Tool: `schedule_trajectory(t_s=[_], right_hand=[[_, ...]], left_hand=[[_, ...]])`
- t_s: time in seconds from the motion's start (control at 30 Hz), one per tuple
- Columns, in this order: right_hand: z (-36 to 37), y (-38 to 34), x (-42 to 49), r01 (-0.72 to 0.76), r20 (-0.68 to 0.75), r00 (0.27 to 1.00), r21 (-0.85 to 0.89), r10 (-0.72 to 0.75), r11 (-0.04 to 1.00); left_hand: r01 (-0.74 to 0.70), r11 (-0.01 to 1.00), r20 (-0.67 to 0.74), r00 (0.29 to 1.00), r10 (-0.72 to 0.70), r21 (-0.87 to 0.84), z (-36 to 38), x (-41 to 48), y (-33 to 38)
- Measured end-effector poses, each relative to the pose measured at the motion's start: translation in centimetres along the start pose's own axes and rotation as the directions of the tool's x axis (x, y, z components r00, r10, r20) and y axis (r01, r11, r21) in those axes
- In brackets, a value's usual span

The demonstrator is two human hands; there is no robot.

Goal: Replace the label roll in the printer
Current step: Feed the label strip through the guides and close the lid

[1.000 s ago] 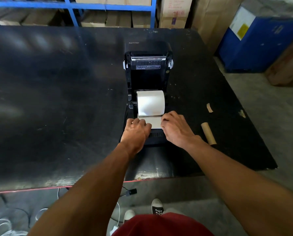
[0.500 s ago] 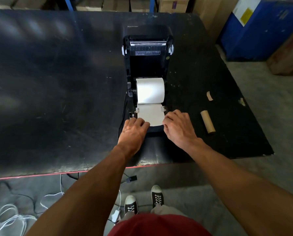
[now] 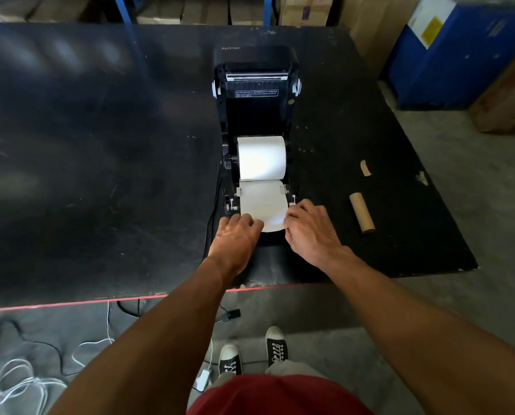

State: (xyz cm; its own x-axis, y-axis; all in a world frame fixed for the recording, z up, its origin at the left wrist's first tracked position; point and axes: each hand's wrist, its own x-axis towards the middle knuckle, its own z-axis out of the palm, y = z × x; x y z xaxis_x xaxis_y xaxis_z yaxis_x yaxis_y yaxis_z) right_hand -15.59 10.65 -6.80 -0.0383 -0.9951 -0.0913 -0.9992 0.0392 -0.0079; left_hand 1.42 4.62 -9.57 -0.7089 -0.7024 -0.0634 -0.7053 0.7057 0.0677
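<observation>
The white label roll sits crosswise in the open bay of the black plastic label printer, whose lid stands tipped back, away from me. From the roll a loose end of white paper runs flat toward the printer's front edge, passing between the small white guides on either side. I see the left hand at the near left corner of that paper, knuckles up, fingers bent down onto it. The right hand takes the near right corner the same way, fingers curled over the edge. Both grip the paper; I can't make out the thumbs. The printer stands on a scuffed black table. Well to the right of the right hand a bare brown cardboard tube lies on the tabletop, and beyond it a small curled scrap of brown card.
</observation>
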Motion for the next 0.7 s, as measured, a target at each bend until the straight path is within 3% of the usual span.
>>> schedule_trajectory(t_s=[0.7], right_hand=[[0.9,0.0,-0.7,0.071,0.054,0.996,0.004,-0.071,0.997]], left_hand=[[-0.060,0.996,0.063,0.996,0.056,0.065,0.7,-1.3,0.6]])
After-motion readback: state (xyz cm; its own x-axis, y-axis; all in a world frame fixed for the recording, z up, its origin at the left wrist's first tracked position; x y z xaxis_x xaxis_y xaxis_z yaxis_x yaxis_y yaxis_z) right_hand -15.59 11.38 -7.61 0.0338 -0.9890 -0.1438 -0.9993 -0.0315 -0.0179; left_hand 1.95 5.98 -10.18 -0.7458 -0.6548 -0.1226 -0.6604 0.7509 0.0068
